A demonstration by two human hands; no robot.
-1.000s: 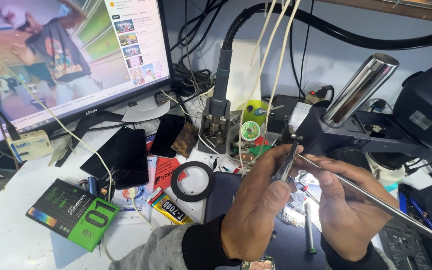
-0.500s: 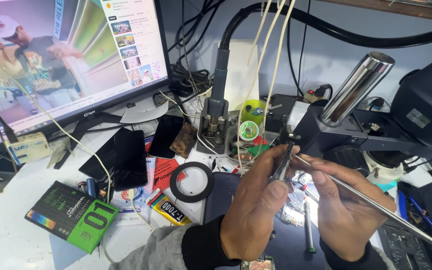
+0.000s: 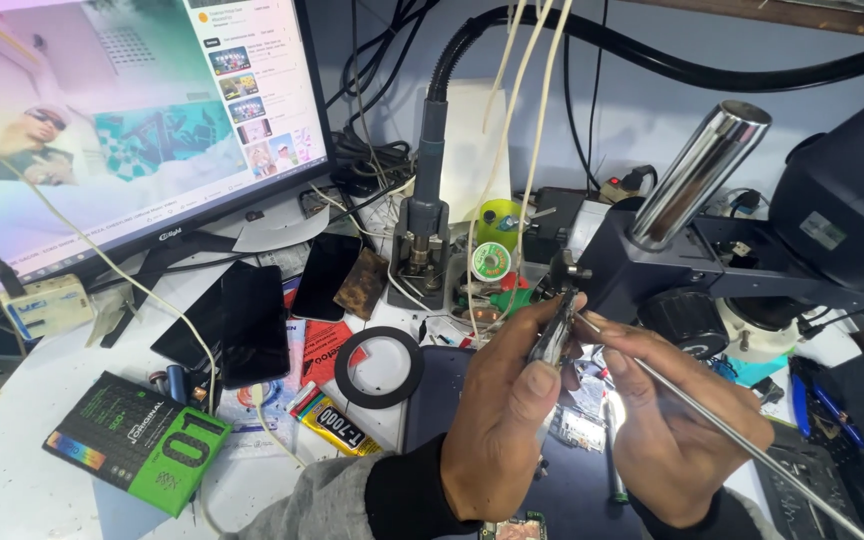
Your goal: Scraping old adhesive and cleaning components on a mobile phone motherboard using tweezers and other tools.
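Tweezers [image 3: 555, 335] in left hand [image 3: 497, 425]; cluttered white workbench [image 3: 12, 480], monitor [image 3: 122, 130] behind.

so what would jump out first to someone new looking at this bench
Centre front, two hands meet under the microscope: the left hand pinches tweezers and the right hand holds a long thin metal rod. At upper left a big monitor glows, and a green and black box lies at lower left near a black tape ring.

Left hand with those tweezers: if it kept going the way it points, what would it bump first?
Probably the microscope's grey arm, just beyond the tweezers in the left hand; depth is unclear.
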